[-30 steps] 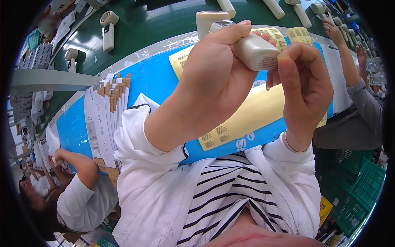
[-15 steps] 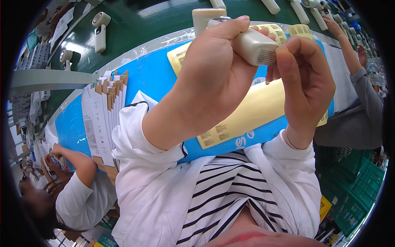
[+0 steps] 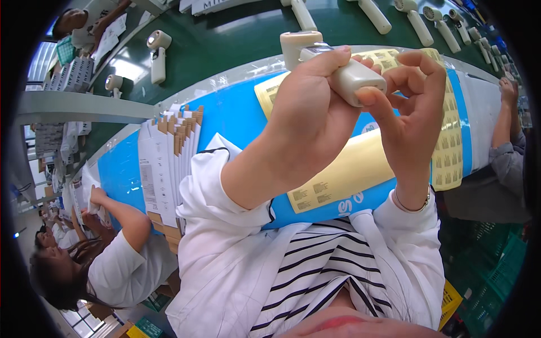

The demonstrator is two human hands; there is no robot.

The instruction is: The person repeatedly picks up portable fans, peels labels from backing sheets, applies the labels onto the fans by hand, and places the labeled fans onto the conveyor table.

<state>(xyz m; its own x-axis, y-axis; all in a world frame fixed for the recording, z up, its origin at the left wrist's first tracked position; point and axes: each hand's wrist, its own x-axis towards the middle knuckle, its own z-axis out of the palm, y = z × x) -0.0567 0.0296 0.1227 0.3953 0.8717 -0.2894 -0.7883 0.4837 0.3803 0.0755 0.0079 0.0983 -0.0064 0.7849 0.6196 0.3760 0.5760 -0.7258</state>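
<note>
My left hand [image 3: 315, 121] is wrapped round the handle of a white handheld fan [image 3: 356, 79], holding it tilted above the table. The fan's round head points away from me, and the butt of the handle faces right. Against that butt presses the thumb of my right hand [image 3: 414, 115]; its other fingers are bent and spread apart from the thumb. Beneath my hands lies a pale yellow sheet [image 3: 346, 166] with small printed labels left on one end. Another label sheet [image 3: 449, 141], full of labels, hangs toward me at the right.
A blue mat [image 3: 228, 110] covers the worktable. Flattened white cartons [image 3: 158, 169] are stacked at the left. Several more fans [image 3: 414, 22] lie on the green surface [image 3: 225, 39] beyond. Co-workers sit left [image 3: 129, 253] and right [image 3: 507, 149]; green crates [image 3: 479, 276] stand lower right.
My right index finger has lifted away from the thumb, which now presses on the handle's butt. The printed label seen there before is no longer visible. The whole view has shifted slightly.
</note>
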